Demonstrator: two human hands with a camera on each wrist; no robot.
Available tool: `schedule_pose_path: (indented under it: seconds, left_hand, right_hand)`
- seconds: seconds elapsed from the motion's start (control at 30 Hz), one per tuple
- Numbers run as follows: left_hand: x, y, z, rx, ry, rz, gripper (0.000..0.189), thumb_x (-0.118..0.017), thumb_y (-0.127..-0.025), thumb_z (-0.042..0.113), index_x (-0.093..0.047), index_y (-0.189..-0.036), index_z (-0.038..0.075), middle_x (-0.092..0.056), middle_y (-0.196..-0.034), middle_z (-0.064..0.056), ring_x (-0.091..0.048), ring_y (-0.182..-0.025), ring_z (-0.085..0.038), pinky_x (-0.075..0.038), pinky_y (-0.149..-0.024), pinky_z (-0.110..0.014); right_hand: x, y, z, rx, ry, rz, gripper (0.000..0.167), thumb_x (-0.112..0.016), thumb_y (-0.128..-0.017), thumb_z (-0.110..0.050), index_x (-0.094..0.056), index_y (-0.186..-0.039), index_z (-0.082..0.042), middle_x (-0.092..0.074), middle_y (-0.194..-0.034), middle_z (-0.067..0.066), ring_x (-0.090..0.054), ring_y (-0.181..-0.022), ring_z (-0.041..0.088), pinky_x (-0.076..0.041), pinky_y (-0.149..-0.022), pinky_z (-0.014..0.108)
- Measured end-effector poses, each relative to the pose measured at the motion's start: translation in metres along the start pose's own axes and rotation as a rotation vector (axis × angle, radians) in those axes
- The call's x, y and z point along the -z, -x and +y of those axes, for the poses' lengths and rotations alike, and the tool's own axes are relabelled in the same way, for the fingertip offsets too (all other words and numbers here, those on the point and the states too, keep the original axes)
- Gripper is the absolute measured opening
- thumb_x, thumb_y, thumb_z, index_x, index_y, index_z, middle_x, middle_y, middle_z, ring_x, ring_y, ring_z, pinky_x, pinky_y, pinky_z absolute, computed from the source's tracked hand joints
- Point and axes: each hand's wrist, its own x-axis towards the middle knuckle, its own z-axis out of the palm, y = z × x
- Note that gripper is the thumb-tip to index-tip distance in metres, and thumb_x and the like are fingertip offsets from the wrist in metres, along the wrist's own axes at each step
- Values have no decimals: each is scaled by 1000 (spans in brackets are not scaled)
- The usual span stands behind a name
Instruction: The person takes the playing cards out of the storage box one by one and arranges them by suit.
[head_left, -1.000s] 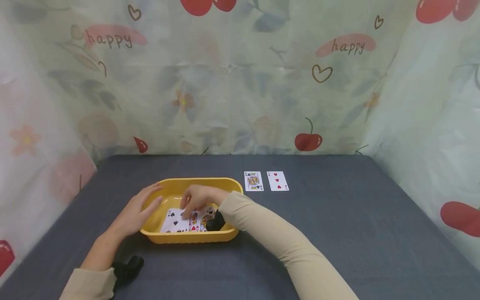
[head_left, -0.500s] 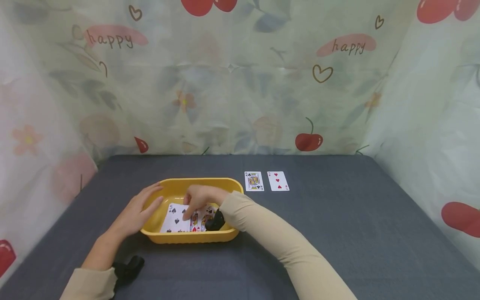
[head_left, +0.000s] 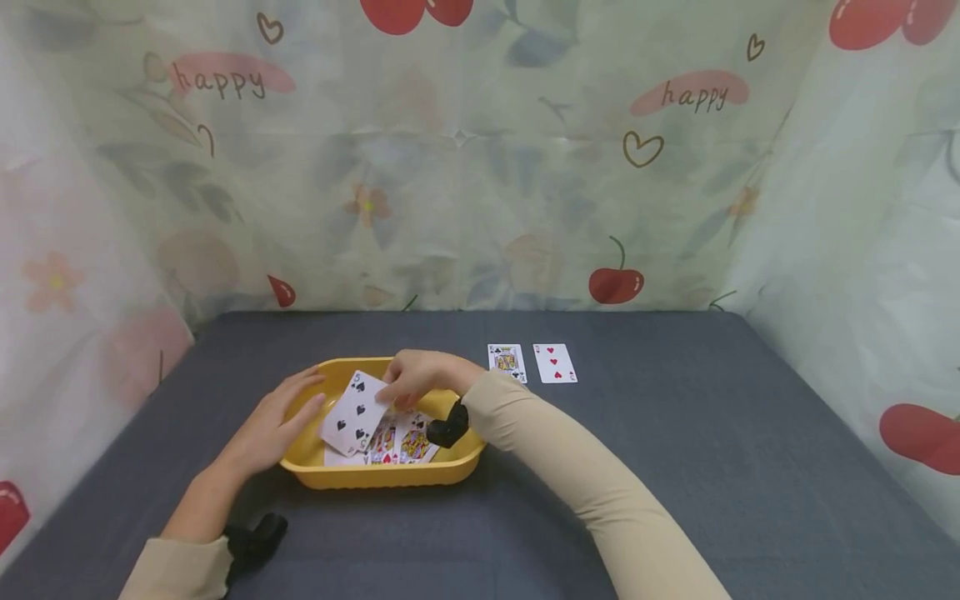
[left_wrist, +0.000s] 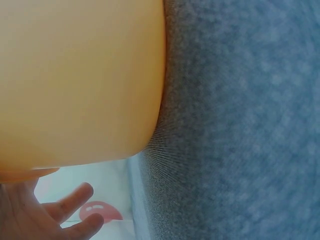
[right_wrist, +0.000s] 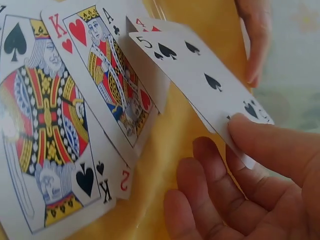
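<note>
Head view first: where is the five of spades [head_left: 356,414]?

Left of centre in the frame, over the yellow tray [head_left: 378,477] on the counter [head_left: 750,467]. It lies left of and slightly below the right hand [head_left: 423,372], its long axis slanting from upper right to lower left.

What has hold of it?

The right hand's fingers [head_left: 388,392], pinching it near its upper right corner. In the right wrist view the thumb [right_wrist: 280,145] sits on the printed face. A white edge [right_wrist: 204,120] peeks from underneath; whether that is pinched too, I can't tell.

And the left hand [head_left: 273,425]?

Fingers spread, grasping nothing, at the tray's left rim. It's near the card, but the right hand is the nearer one, being on it.

What differs from half a second ago?

The five is higher in the frame, tilted up and turned; the right hand has shifted toward the upper right, baring more of the face cards [head_left: 414,447]. The left hand looks unchanged.
</note>
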Motion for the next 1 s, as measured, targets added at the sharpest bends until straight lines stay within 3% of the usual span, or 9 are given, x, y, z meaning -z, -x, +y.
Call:
schedule_pose_path:
  seconds: [0.13,0.37,0.53,0.7,1.0]
  left_hand:
    - [0,0,1,5,-1,-4,54,-40,-99,39,-41,-138,3,-26,-151,-21,-24,-136,-46,-19,-107,-66]
    - [1,0,1,15,-3,-8,55,-39,-99,41,-40,-139,4,-25,-152,-21,-24,-136,-45,-18,-106,-67]
    - [0,0,1,11,-5,-9,55,-39,-98,41,-39,-139,4,-25,-152,-21,-24,-136,-46,-19,-105,-68]
    - [0,0,1,8,1,-5,55,-40,-98,41,-39,-140,4,-25,-152,-20,-24,-136,-46,-19,-105,-68]
    - [0,0,0,-1,-5,-6,55,-40,-98,39,-39,-139,3,-26,-152,-21,-24,-136,-46,-19,-105,-68]
  right_hand:
    - [6,7,2,2,-37,37,14,-60,-90,-19,-65,-90,-6,-61,-84,3,-58,-78,12,-53,-75,23]
    - [23,20,9,23,-85,108,18,-59,-92,-20,-65,-100,-5,-60,-79,4,-56,-73,13,-50,-69,21]
    - [37,35,18,25,-169,153,19,-58,-93,-20,-62,-105,-6,-66,-99,8,-60,-80,14,-55,-76,24]
    - [47,51,35,50,-286,193,20,-56,-93,-17,-58,-109,-5,-63,-114,13,-64,-88,17,-56,-83,30]
    - [67,92,72,65,-361,307,30,-57,-90,-12,-53,-119,-4,-61,-116,15,-63,-98,19,-48,-96,47]
